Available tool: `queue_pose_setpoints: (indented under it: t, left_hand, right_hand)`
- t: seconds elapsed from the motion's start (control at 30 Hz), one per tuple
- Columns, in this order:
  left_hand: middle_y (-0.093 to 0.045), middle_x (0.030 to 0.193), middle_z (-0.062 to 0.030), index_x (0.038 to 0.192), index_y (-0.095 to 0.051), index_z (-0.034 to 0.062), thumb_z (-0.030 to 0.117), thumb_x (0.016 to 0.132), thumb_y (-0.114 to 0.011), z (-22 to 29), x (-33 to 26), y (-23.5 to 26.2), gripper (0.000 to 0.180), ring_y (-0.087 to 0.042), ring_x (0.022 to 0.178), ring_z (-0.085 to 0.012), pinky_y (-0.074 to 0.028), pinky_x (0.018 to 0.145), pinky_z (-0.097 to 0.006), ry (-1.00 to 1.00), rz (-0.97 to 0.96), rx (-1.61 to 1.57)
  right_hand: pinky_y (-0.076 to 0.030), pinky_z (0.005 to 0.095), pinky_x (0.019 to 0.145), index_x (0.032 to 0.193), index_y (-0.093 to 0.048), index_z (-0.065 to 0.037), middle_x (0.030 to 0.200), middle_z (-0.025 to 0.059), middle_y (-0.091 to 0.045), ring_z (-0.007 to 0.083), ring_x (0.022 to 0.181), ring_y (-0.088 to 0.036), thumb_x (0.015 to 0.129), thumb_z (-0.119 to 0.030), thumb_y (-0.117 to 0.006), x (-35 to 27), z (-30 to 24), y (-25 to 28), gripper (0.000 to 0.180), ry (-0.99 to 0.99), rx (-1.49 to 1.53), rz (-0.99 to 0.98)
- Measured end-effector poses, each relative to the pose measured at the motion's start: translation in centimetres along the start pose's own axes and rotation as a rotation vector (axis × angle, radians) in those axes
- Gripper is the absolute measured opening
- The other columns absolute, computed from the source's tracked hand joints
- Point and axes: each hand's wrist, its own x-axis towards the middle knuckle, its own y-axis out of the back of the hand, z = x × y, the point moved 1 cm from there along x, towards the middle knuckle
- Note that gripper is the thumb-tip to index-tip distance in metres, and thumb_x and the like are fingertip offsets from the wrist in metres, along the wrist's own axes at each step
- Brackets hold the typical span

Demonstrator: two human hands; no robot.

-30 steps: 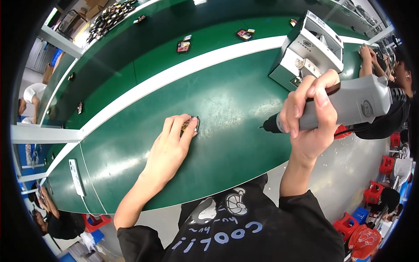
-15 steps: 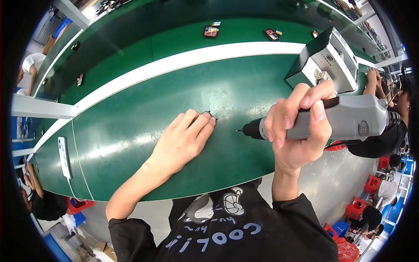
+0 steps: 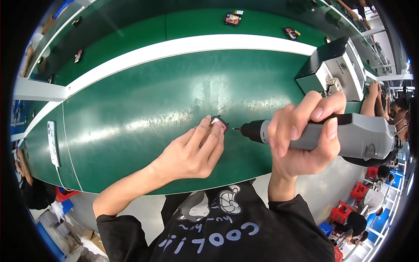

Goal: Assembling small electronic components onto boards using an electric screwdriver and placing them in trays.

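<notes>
On the green worktop [image 3: 131, 126] lies a small electronic module [image 3: 221, 122] with a black frame and a pink-and-white face. The fingertips of my left hand [image 3: 192, 153] hold it at its near left side and cover part of it. A grey electric screwdriver [image 3: 362, 137] with a black nose is gripped in my right hand [image 3: 303, 137], fingers wrapped around its body. It lies nearly level, its thin bit pointing left toward the module. A short gap separates the bit tip from the module's right edge.
A black and white box-shaped device [image 3: 323, 72] with a metal front part stands at the right. Beyond the white rail [image 3: 187, 45], several similar modules [image 3: 233, 18] lie on a green strip. A white phone-like device [image 3: 53, 143] with a cable rests at left. Other people sit farther off.
My left fingers have drawn back a little, so more of the module shows. The screwdriver's bit is nearer to the module. The whole view has shifted slightly.
</notes>
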Motion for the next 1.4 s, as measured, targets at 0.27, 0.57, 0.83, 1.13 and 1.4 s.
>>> queue_pose_setpoints:
  t: [0.27, 0.57, 0.83, 1.13, 1.4]
  left_hand:
    - [-0.071, 0.101, -0.0178, 0.092, -0.072, -0.005, 0.005, 0.076, -0.069, 0.0, -0.2, -0.2, 0.019, -0.072, 0.092, -0.034, -0.062, 0.072, -0.032, 0.015, 0.035, 0.008]
    - [-0.069, 0.098, -0.0164, 0.094, -0.07, -0.005, 0.004, 0.076, -0.068, 0.0, 0.1, 0.2, 0.02, -0.072, 0.096, -0.0337, -0.062, 0.073, -0.033, 0.007, -0.034, -0.003]
    - [-0.07, 0.099, -0.0163, 0.094, -0.07, -0.0047, 0.005, 0.074, -0.068, 0.1, 0.2, 0.3, 0.023, -0.071, 0.096, -0.0318, -0.061, 0.079, -0.033, 0.023, -0.055, -0.008]
    - [-0.069, 0.099, -0.0159, 0.092, -0.07, -0.0034, 0.007, 0.071, -0.067, -0.1, 0.5, 0.6, 0.023, -0.069, 0.092, -0.0284, -0.061, 0.082, -0.033, 0.036, -0.067, -0.022]
    - [-0.067, 0.104, -0.0158, 0.09, -0.07, -0.0032, 0.007, 0.07, -0.066, 0.0, 1.1, 0.6, 0.023, -0.065, 0.097, -0.0288, -0.059, 0.078, -0.03, 0.1, -0.147, -0.102]
  right_hand:
    - [-0.045, 0.0327, 0.042, 0.103, -0.039, -0.005, 0.071, 0.0134, -0.053, 0.0158, 0.04, -0.043, 0.101, -0.015, -0.056, -0.6, 1.1, -0.5, 0.019, -0.035, -0.067, 0.027]
    - [-0.046, 0.0313, 0.044, 0.102, -0.038, -0.004, 0.07, 0.0148, -0.055, 0.0135, 0.041, -0.044, 0.097, -0.013, -0.061, -0.8, 1.9, -0.7, 0.025, -0.06, -0.142, 0.052]
    - [-0.047, 0.0304, 0.044, 0.102, -0.038, -0.004, 0.07, 0.0142, -0.055, 0.0122, 0.042, -0.044, 0.097, -0.011, -0.062, -0.9, 2.5, -1.1, 0.025, -0.059, -0.156, 0.04]
    - [-0.039, 0.0319, 0.034, 0.099, -0.037, -0.005, 0.066, 0.0099, -0.046, 0.016, 0.035, -0.04, 0.098, -0.014, -0.047, -0.8, 3.1, -1.1, 0.013, -0.021, -0.215, -0.071]
    - [-0.046, 0.0322, 0.048, 0.098, -0.038, -0.004, 0.072, 0.0139, -0.055, 0.0136, 0.048, -0.047, 0.095, -0.01, -0.066, -2.5, 2.7, -1.9, 0.028, -0.064, -0.239, -0.008]
